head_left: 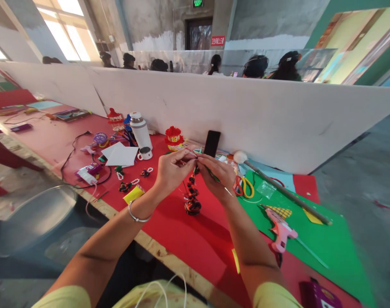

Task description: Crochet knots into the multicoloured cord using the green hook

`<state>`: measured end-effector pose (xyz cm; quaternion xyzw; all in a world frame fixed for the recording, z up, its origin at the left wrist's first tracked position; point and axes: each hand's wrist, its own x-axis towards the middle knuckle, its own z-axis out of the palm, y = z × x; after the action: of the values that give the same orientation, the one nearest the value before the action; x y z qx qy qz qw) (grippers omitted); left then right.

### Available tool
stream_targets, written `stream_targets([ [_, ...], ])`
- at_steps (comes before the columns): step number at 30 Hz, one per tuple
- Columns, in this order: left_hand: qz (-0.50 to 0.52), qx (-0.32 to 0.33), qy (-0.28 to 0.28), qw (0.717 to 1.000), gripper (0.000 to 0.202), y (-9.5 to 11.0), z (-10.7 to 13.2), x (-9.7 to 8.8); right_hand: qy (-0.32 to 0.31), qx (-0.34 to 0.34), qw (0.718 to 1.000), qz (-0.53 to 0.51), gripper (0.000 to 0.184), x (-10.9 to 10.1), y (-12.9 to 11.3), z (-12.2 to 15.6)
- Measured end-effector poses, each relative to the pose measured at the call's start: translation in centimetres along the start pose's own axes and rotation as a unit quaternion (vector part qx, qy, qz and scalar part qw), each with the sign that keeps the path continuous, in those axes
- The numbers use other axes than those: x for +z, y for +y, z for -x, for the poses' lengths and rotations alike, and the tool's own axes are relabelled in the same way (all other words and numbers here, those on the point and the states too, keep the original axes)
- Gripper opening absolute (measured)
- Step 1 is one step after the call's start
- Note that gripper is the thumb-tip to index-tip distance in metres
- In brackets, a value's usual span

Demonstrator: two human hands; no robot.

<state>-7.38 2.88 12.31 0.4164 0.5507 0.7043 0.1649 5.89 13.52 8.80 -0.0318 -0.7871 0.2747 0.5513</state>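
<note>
In the head view, my left hand (173,170) and my right hand (217,174) meet above the red table, fingertips pinched together. Below them hangs or stands a black, red and orange twisted cord piece (192,192), thin at the top and bunched at the bottom; both hands appear closed on its upper end. Thin strands poke out around the fingers, and a pale thin strip shows by my right wrist. The exact grip is hidden by the fingers. A black phone (212,143) leans behind my right hand.
Yellow-handled scissors (248,188), a pink glue gun (281,229) and a long stick (285,192) lie to the right on a green sheet (336,244). Left are a white thermos (141,132), a cup (145,154) and white cards (121,155). A white partition (246,102) stands behind.
</note>
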Motion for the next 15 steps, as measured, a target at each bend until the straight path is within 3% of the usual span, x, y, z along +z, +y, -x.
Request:
stream_targets([
  [5,0.102,-0.041,-0.035,0.993,0.038,0.5,-0.4,0.1,0.082,0.005,0.997,-0.015,0.022,0.6,-0.3,0.4],
  [9,0.172,-0.121,-0.062,0.976,0.031,1.3,-1.0,-0.4,0.135,0.086,0.978,-0.134,0.014,1.2,-0.2,0.4],
  [12,0.175,-0.181,-0.129,0.959,0.028,1.8,-1.3,-1.0,0.122,0.197,0.936,-0.266,0.027,0.9,0.7,0.1],
  [15,0.139,-0.178,-0.171,0.959,0.026,1.9,-1.5,-1.5,0.076,0.266,0.901,-0.334,0.039,-0.1,1.6,-0.5],
])
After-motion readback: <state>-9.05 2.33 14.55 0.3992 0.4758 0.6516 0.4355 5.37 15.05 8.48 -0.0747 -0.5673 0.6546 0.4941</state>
